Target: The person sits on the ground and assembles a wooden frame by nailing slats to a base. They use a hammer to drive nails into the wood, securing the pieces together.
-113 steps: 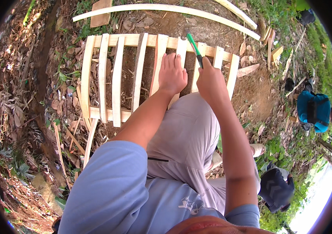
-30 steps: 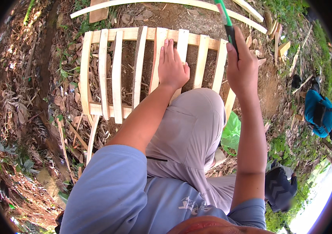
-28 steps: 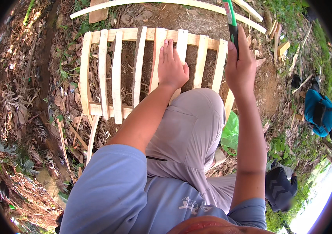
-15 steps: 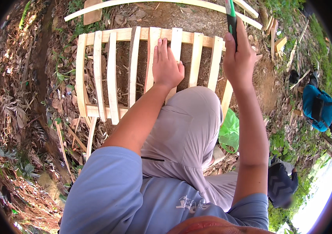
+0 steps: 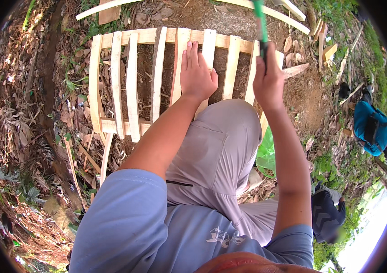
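A wooden slatted frame [image 5: 132,86] lies on the ground before me, with several pale slats across two rails. My left hand [image 5: 198,77] rests on two neighbouring slats near the far rail [image 5: 169,35], fingers stretched out and thumb apart. My right hand [image 5: 268,86] is wrapped round the black grip of a hammer-like tool [image 5: 261,27] with a green shaft. The tool is raised over the frame's right part, and its head is cut off by the upper edge. My bent knee [image 5: 230,123] covers part of the near rail and slats.
Long wooden strips [image 5: 270,17] lie beyond the frame, with offcuts [image 5: 329,51] at the far right. A green plastic bag [image 5: 266,154] sits beside my knee. To the right are a teal bag [image 5: 371,129] and a dark backpack-like item [image 5: 327,216]. Dry leaves cover the ground.
My right hand has moved left and slightly nearer, bringing the tool over the frame's right slats. My left hand stays on the same slats.
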### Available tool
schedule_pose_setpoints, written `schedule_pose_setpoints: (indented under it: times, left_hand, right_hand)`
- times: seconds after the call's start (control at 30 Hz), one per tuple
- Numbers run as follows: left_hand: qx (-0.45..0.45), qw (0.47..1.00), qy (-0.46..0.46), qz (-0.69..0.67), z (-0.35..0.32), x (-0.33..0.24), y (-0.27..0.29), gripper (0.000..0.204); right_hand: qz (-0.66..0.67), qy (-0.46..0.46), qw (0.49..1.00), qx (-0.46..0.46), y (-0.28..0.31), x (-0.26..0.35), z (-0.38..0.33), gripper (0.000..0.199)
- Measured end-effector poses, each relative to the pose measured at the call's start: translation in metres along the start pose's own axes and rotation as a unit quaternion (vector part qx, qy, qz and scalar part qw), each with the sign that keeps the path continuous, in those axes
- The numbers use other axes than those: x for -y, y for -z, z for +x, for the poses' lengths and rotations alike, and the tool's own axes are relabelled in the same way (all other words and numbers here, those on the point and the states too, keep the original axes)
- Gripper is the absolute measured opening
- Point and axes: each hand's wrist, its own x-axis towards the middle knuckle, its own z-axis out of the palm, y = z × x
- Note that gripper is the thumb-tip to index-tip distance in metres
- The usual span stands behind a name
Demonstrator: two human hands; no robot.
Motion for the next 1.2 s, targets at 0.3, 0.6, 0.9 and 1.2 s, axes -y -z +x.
schedule_pose_setpoints:
  times: [0.3, 0.6, 0.9, 1.2]
  left_hand:
    - [-0.018, 1.000, 0.013, 0.000, -0.003, 0.003, -0.001, 0.062]
    - [0.003, 1.000, 0.011, 0.006, 0.000, -0.001, -0.001, 0.059]
    - [-0.010, 1.000, 0.000, 0.010, 0.000, -0.001, 0.000, 0.060]
    - [-0.016, 1.000, 0.009, 0.008, -0.003, 0.001, -0.001, 0.060]
  right_hand:
    - [-0.032, -0.013, 0.994, 0.100, 0.025, 0.043, 0.029, 0.046]
    - [-0.095, -0.007, 0.972, 0.216, -0.006, -0.022, -0.014, 0.044]
    - [-0.103, -0.029, 0.976, 0.191, 0.000, -0.022, -0.019, 0.046]
    - [-0.009, 0.041, 0.999, 0.034, 0.013, 0.035, 0.030, 0.051]
